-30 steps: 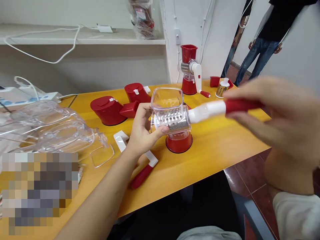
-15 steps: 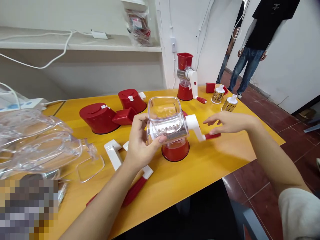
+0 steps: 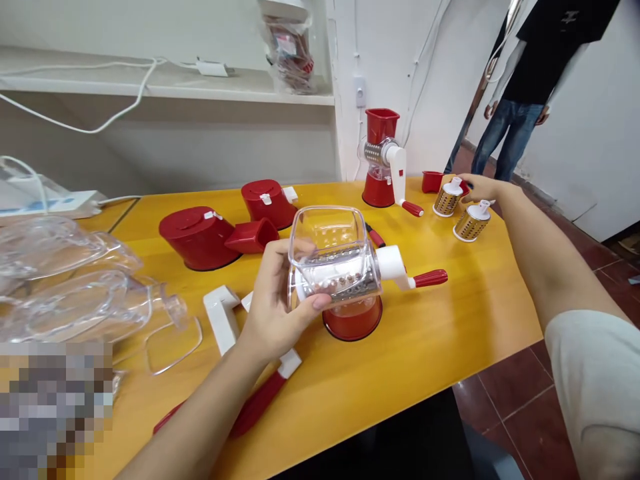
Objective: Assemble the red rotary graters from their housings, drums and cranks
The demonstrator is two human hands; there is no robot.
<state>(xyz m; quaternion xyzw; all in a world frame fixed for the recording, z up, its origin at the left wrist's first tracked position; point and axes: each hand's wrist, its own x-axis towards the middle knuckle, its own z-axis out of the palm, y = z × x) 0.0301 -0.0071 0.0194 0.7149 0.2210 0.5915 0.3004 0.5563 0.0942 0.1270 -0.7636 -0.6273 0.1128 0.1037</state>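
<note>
My left hand (image 3: 280, 300) is closed round the clear housing (image 3: 327, 223) of a rotary grater. Inside the housing lies a metal drum (image 3: 345, 273), joined to a white crank with a red handle (image 3: 430, 278). The grater's red base (image 3: 353, 323) stands on the table below it. At the far right, my right hand (image 3: 483, 189) reaches to a red plastic part (image 3: 433, 181), behind two loose grater drums, one nearer the middle (image 3: 448, 199) and one to its right (image 3: 472, 221). Those drums partly hide its fingers, so its grip on the red part does not show.
An assembled grater (image 3: 381, 160) stands at the back. Two red bases (image 3: 195, 233) and a red hopper (image 3: 253, 235) lie left of centre. Clear housings (image 3: 90, 307) pile up at the left, near white cranks (image 3: 223, 320). A person (image 3: 545, 73) stands beyond the table.
My right hand has moved from beside the crank handle to the back right, behind the loose drums. The crank's handle has swung slightly upward. My left hand keeps its hold on the housing.
</note>
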